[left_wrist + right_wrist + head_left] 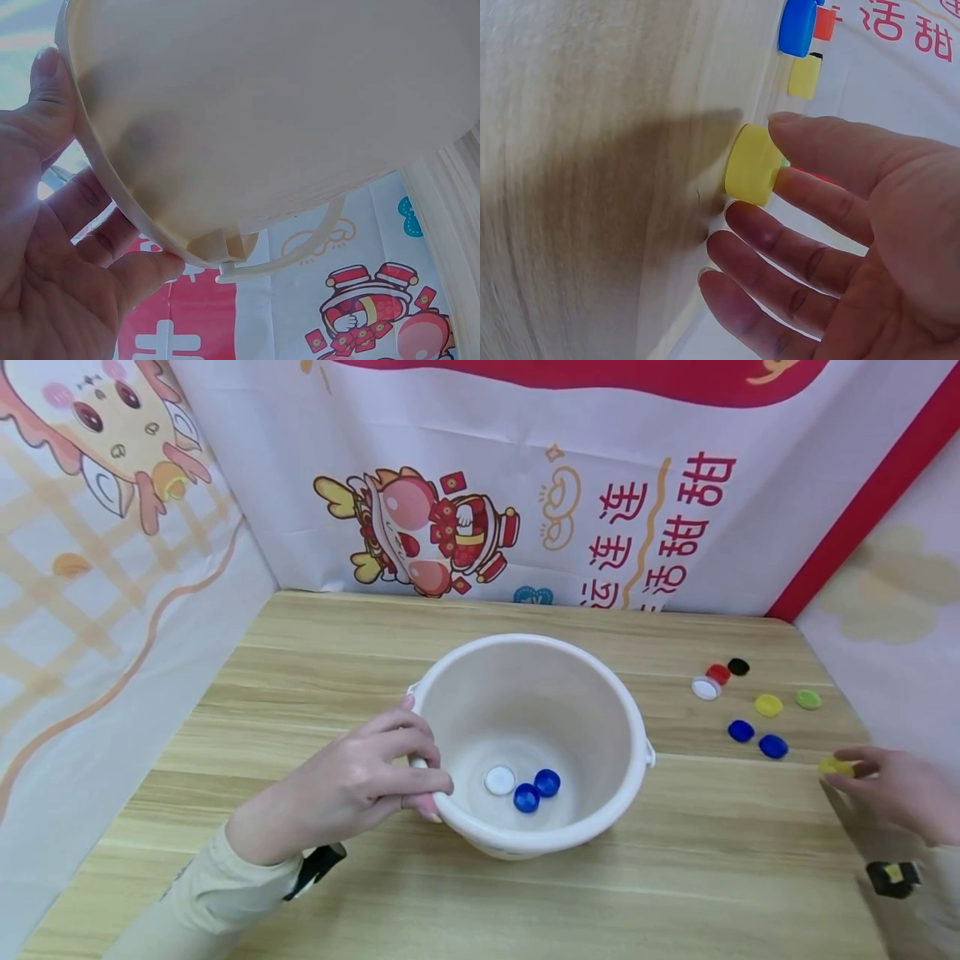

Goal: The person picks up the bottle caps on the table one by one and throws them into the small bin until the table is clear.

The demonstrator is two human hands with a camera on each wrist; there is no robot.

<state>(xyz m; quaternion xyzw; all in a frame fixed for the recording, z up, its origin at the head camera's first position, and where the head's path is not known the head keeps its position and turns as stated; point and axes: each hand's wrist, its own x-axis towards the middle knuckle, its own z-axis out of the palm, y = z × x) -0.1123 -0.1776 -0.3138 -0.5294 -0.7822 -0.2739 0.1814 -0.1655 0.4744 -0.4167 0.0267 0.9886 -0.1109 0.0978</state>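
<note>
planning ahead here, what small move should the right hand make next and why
Probably lift the yellow cap toward the white bucket: the right hand appears to pinch it, the left hand grips the bucket's rim, and a white cap and two blue caps already lie inside.

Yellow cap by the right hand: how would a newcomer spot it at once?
In the head view, find the white bucket on the wooden table, then look right, toward the table's edge. There the person's right hand touches the yellow cap. It alone is at a hand; the other yellow cap lies among loose caps.
</note>
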